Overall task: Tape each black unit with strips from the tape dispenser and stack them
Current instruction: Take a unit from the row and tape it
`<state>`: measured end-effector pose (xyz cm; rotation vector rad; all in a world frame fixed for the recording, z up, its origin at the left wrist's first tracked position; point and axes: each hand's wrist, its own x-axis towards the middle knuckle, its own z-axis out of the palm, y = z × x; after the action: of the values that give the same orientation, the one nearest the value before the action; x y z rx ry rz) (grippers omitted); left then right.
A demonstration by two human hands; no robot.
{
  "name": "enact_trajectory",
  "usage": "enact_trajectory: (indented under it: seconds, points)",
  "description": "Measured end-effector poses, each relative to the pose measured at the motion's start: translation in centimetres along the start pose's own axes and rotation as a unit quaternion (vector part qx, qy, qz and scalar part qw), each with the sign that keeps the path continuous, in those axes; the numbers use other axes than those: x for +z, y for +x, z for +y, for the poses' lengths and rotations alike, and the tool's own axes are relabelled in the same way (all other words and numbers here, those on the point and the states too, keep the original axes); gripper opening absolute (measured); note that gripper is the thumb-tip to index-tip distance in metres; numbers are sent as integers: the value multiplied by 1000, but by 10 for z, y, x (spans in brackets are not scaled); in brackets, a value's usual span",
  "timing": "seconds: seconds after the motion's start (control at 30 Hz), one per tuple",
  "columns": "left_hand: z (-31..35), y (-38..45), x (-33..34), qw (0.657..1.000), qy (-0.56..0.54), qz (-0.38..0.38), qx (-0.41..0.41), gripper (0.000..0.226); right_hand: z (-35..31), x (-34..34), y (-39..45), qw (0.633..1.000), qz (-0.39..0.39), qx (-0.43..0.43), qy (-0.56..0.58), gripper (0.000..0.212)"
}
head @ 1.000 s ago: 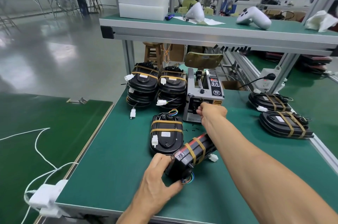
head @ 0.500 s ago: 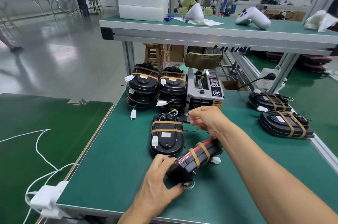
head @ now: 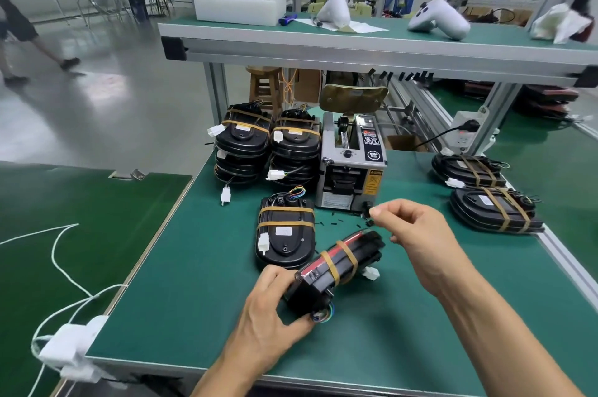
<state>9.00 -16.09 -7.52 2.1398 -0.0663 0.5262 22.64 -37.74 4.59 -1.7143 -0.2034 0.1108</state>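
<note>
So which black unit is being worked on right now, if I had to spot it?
Start at the grey tape dispenser on the green table. Just in front of it, nearest the camera, one black unit is tipped on its edge, showing a red side, gripped by the left hand. Every other unit lies flat or stacked.

Tape dispenser point(head: 351, 163): a grey box with a black front slot, standing upright at the back of the green table point(head: 194, 299).
Held unit point(head: 336, 270): black, with a red edge and two tan bands, tipped on its side in front of the dispenser. The left hand point(head: 271, 309) grips its near end.
Flat unit point(head: 286, 231): black, two tan bands, lying flat just left of the dispenser's front.
Stacks point(head: 268, 147): two piles of banded black units, just left of the dispenser.
Right units point(head: 485, 192): two banded ones, well to the right of the dispenser.
</note>
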Motion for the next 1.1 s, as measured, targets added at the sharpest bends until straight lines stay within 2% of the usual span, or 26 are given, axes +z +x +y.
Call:
enact_trajectory:
  seconds: [0.23, 0.5, 0.77, 1.1]
  points:
    - [1, -1, 0, 1000, 0, 1, 1, 35, 35, 4, -22, 996, 30, 58, 61, 19]
    - [-2, -2, 2, 1000, -6, -6, -5, 35, 40, 13, -21, 993, 51, 54, 93, 19]
    - [-3, -2, 2, 1000, -6, -7, -7, 35, 44, 14, -18, 996, 60, 44, 54, 16]
    - [-3, -2, 1, 1000, -4, -11, -8, 36, 50, 22, -18, 994, 109, 27, -10, 11]
